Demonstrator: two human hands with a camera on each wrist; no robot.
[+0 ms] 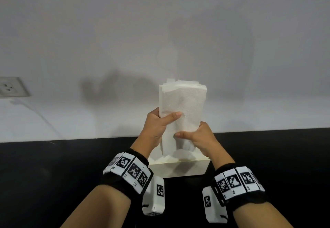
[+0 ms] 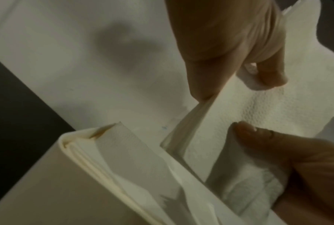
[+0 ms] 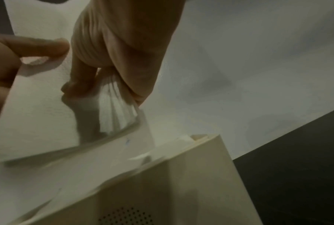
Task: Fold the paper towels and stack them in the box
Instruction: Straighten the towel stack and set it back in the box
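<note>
A thick stack of folded white paper towels (image 1: 184, 99) stands upright above the cream box (image 1: 187, 169) on the black counter. My left hand (image 1: 166, 119) grips the stack's left edge, thumb across the front. My right hand (image 1: 192, 135) pinches it lower down on the right, thumb in front. In the left wrist view my left hand (image 2: 237, 73) pinches the stack (image 2: 268, 109) above the box (image 2: 46, 182), which holds more towels (image 2: 133, 159). In the right wrist view my right hand (image 3: 104, 91) squeezes the stack's layered edge (image 3: 37, 114) over the box (image 3: 191, 175).
The box stands against a white wall (image 1: 160, 31) at the back of the black counter (image 1: 53, 174). A wall socket (image 1: 10, 86) with a white cable sits at the far left. Tracking bands wrap both wrists.
</note>
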